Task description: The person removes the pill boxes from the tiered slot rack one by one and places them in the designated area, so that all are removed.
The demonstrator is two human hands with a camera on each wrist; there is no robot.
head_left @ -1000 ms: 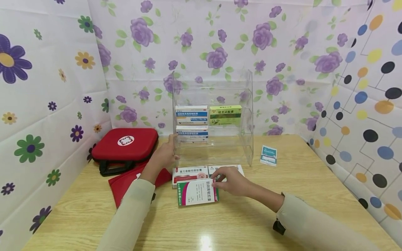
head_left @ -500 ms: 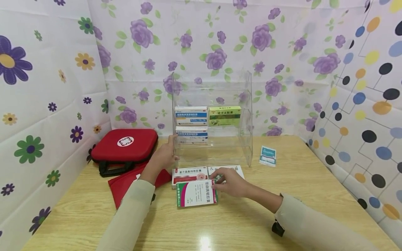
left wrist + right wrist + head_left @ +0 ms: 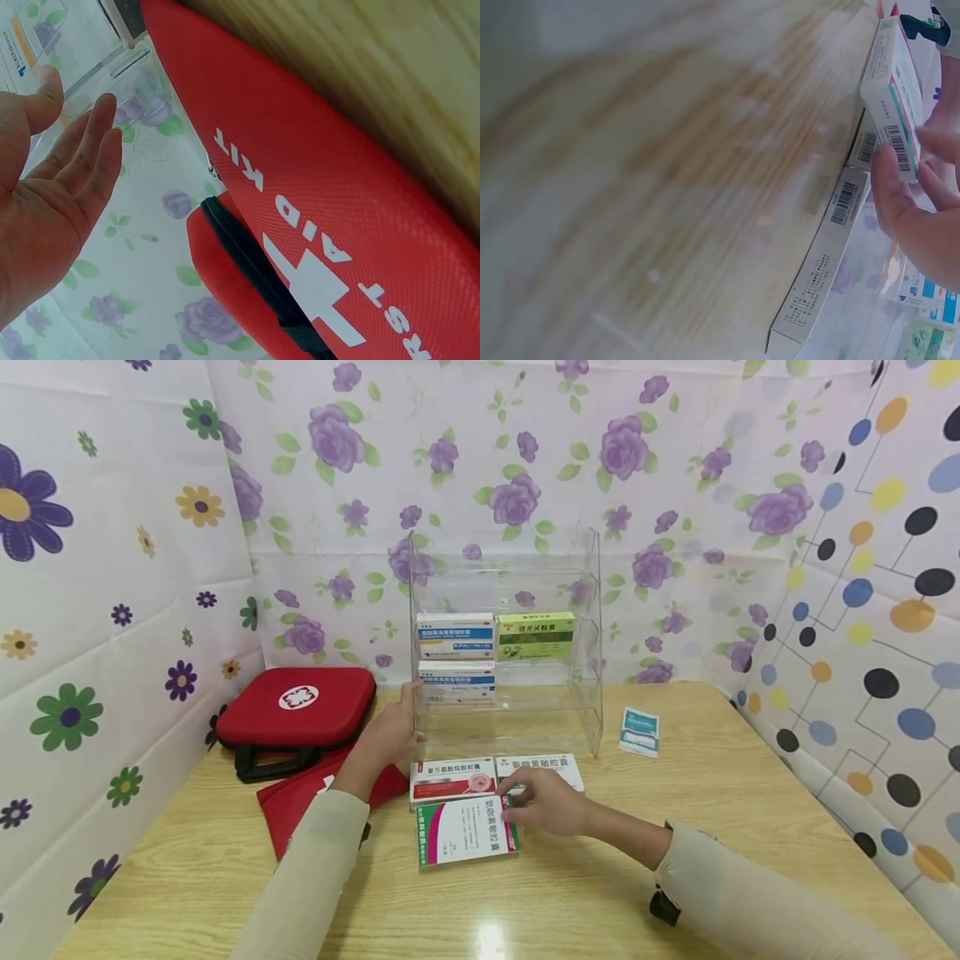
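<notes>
My right hand pinches the right end of a white medicine box with green and magenta edges. In the right wrist view, thumb and fingers hold this box by its barcode end, tilted against the boxes behind. Behind it lie a red-and-white medicine box and a white medicine box, side by side. My left hand touches the left side of a clear acrylic rack. Its fingers look relaxed and fairly straight in the left wrist view.
The rack holds two blue-and-white boxes and a yellow-green box. A red hard case stands at left, with a red first aid pouch under my left forearm. A teal-and-white packet lies right of the rack.
My right hand has drawn the green-edged medicine box slightly toward me, so more of the two boxes behind shows. My left hand stays by the rack.
</notes>
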